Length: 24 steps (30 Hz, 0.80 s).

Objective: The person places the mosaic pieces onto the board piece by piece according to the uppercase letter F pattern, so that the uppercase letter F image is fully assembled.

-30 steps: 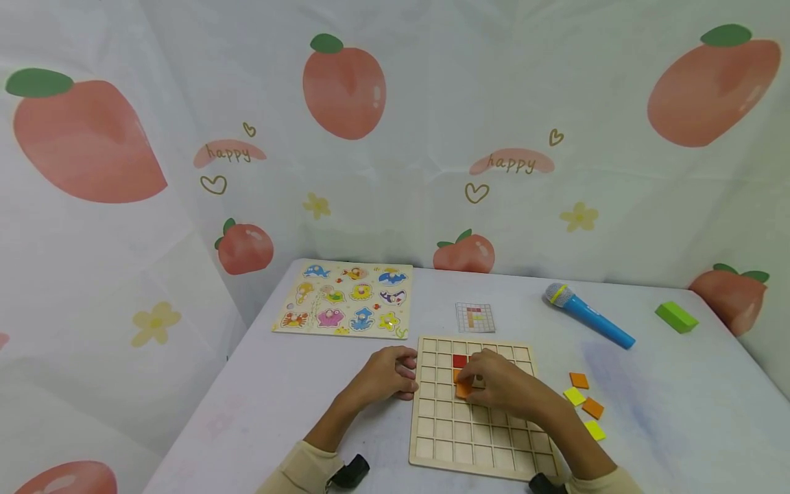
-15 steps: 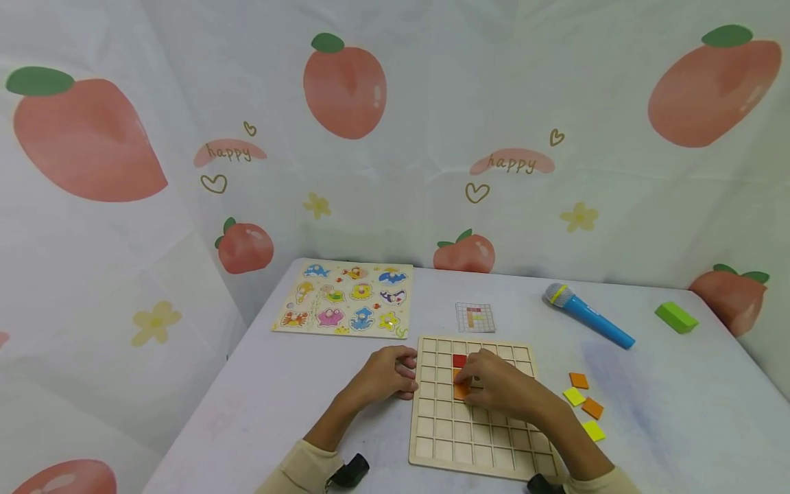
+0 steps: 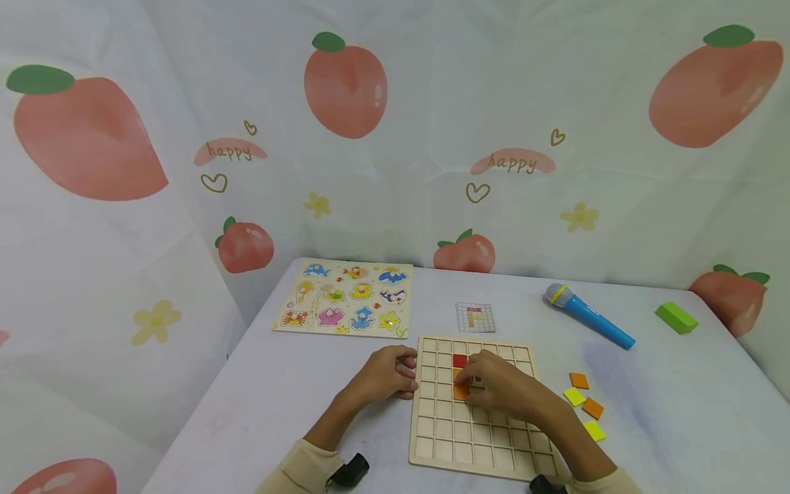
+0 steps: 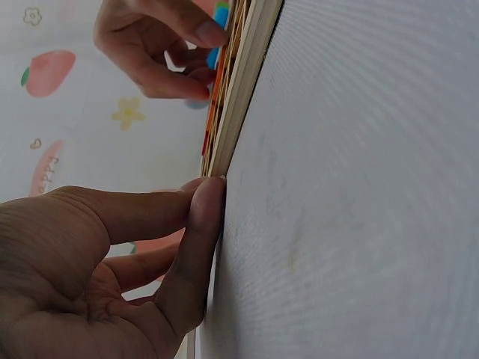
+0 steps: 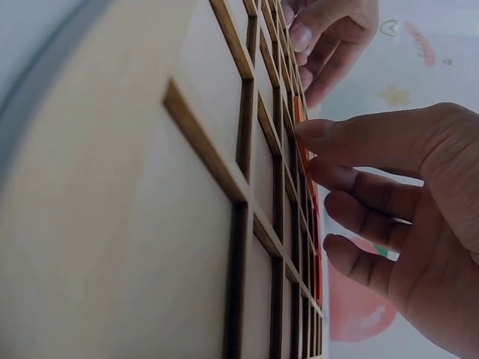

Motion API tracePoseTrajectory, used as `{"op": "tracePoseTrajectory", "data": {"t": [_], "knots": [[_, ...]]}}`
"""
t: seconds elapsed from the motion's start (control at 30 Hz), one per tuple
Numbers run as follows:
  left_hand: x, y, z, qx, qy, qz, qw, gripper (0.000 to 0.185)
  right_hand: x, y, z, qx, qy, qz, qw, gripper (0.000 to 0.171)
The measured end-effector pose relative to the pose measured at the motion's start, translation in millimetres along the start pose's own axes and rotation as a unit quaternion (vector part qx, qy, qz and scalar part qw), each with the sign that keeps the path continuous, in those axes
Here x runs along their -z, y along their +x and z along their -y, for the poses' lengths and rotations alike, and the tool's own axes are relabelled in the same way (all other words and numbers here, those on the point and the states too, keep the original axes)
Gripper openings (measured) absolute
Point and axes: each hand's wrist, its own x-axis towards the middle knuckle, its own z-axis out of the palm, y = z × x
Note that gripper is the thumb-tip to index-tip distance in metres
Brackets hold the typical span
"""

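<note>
A pale wooden grid board (image 3: 441,449) lies in front of me. At its left edge is my left hand (image 3: 385,374), its thumb and index finger (image 4: 202,213) pinching the rim in the left wrist view. My right hand (image 3: 503,385) is over the upper middle of the board. Its thumb and index finger hold an orange square tile (image 3: 461,392), which lies flat in a cell. Just above, a second orange tile (image 3: 457,374) is partly covered by the fingers, with a red tile (image 3: 459,360) above that. In the right wrist view the other fingers curl loosely.
Loose orange tiles (image 3: 579,380) and yellow tiles (image 3: 594,431) lie right of the board. Behind it is a small grid pattern card (image 3: 475,318). A sea-animal peg puzzle (image 3: 342,302) sits back left. A blue toy microphone (image 3: 595,320) and green block (image 3: 677,317) are back right.
The lower orange tile was slightly askew one second ago and now lies square in its cell. My right fingers have moved slightly with it. The left hand has stayed still.
</note>
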Motion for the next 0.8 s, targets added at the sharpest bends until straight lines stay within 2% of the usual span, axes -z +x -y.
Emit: {"op": "tracePoseTrajectory", "data": {"t": [0.33, 0.67, 0.8], "knots": [[0.5, 0.3, -0.4, 0.000, 0.010, -0.002, 0.9999, 0.056, 5, -8, -7, 0.002, 0.003, -0.016, 1.000, 0.017], [0.2, 0.5, 0.4, 0.000, 0.013, -0.001, 0.9999, 0.056, 14, -28, -23, -0.010, 0.057, -0.046, 0.997, 0.028], [-0.1, -0.3, -0.5, 0.003, 0.010, -0.001, 0.9999, 0.056, 18, -37, -29, -0.028, 0.060, -0.050, 0.997, 0.032]]}}
